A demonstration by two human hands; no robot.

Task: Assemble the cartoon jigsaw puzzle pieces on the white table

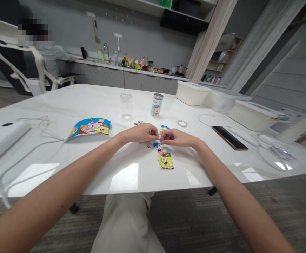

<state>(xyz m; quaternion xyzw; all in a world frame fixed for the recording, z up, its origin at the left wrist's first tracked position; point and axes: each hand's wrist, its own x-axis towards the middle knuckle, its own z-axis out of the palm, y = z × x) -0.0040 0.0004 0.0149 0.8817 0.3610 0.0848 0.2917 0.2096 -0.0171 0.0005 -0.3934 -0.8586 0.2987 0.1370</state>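
My left hand [144,133] is bent over loose jigsaw puzzle pieces [156,145] on the table, thumb and fingers pinched; what they hold is too small to make out. Close by on the right, my right hand [178,137] pinches what appears to be a small puzzle piece, largely hidden by its fingers. Just nearer to me lies a joined section of puzzle [165,161] with a yellow cartoon face. More loose pieces [164,127] show beyond the hands. A curved picture sheet [91,127] with similar cartoon figures rests to the left.
Behind the hands stand a clear jar [126,105] and a printed canister [157,105], with a ring-shaped lid [182,123] nearby. To the right are a phone [229,137], cables and white bins [192,93]. A white device [4,138] with cables lies left. Another person sits far left.
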